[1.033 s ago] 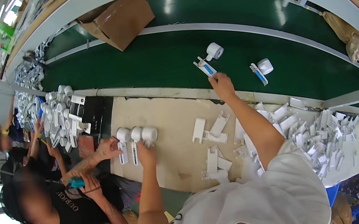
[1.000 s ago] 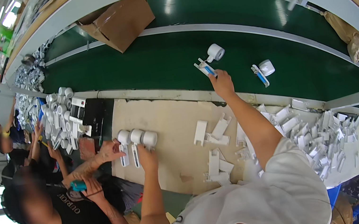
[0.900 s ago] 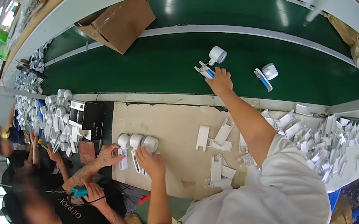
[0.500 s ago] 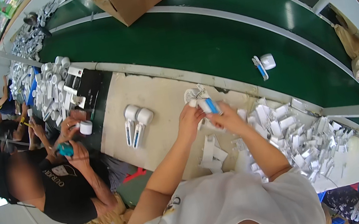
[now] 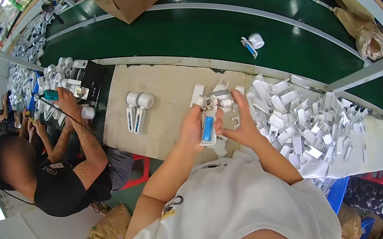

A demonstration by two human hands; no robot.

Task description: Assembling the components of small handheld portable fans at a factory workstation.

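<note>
A white handle housing (image 5: 209,141) lies in my left hand (image 5: 191,128), whose fingers wrap round its side. Along the handle's trough sits a blue cylindrical battery (image 5: 207,128), with thin wires bunched above it near the head end. My right hand (image 5: 240,130) is beside the housing, thumb and forefinger spread wide; whether the thumb touches it is hard to tell. White plastic covers (image 5: 197,94) lie on the beige work mat (image 5: 166,90) just beyond my hands. Left of them rest two white round-headed handle units (image 5: 140,103) with blue showing in their handles.
A heap of white plastic covers (image 5: 300,126) spreads to my right. Beyond the mat runs a green conveyor (image 5: 176,32) carrying one white unit (image 5: 254,43) and a cardboard box (image 5: 129,0). At left, a co-worker (image 5: 66,177) holds a teal tool (image 5: 50,94) near piled white units.
The housing has turned and come nearer to me, its battery now lying lengthwise. My right fingers have spread off the battery. The co-worker's teal tool has moved away toward the piled units.
</note>
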